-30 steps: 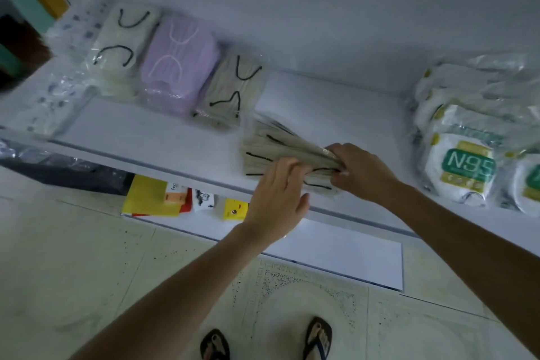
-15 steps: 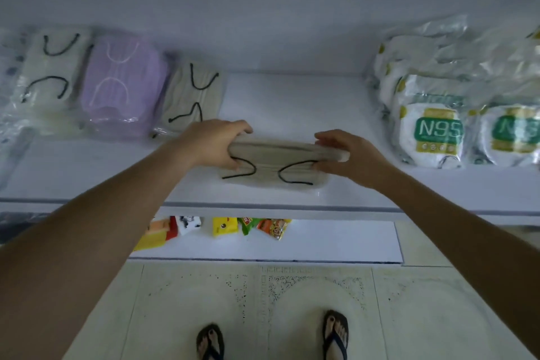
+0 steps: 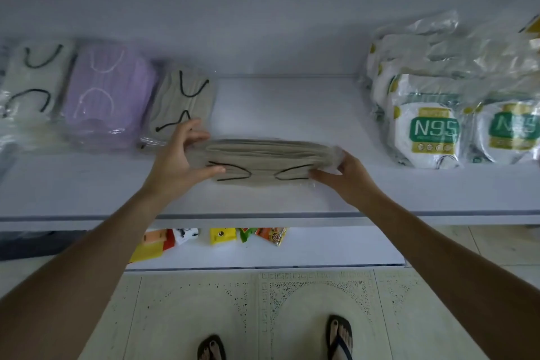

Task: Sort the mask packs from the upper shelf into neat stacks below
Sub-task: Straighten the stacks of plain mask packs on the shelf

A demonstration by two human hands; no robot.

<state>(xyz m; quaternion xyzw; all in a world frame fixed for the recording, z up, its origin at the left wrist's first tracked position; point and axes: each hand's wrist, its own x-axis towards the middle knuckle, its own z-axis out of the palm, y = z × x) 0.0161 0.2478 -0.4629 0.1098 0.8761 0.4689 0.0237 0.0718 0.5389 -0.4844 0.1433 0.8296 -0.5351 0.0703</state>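
Nearest to me, the person's two feet in dark sandals (image 3: 339,336) stood on the pale patterned floor (image 3: 175,316). Just beyond them ran the lower shelf (image 3: 321,248), white, with a few bright snack-like packets (image 3: 222,235) lying towards its back, half hidden under the shelf above.

Both bare arms reached up over the front edge of the upper shelf (image 3: 292,108). Between the hands was the tan mask pack (image 3: 263,155), a thick clear-wrapped bundle with black ear loops, turned lengthwise along the shelf, around its middle and nearer the front edge than the back. I could not tell whether it rested on the shelf or hung just above it. The left hand (image 3: 178,161) had its grip on the pack's left end, thumb pressed to the near face and fingers arched loosely over the top. The right hand (image 3: 347,175) pinched the right end, thumb along the near face and fingers tucked behind the crinkled plastic.

Farther back, towards the shelf's left end, three packs leaned in a row against the wall (image 3: 263,9): a second tan pack (image 3: 184,102), just beside the left hand's fingers, then a lilac pack (image 3: 108,96), then a white pack (image 3: 35,76) with black loops. At the right end, well apart from the hands, sat a heap of N95 packs (image 3: 432,134) in glossy wrappers.
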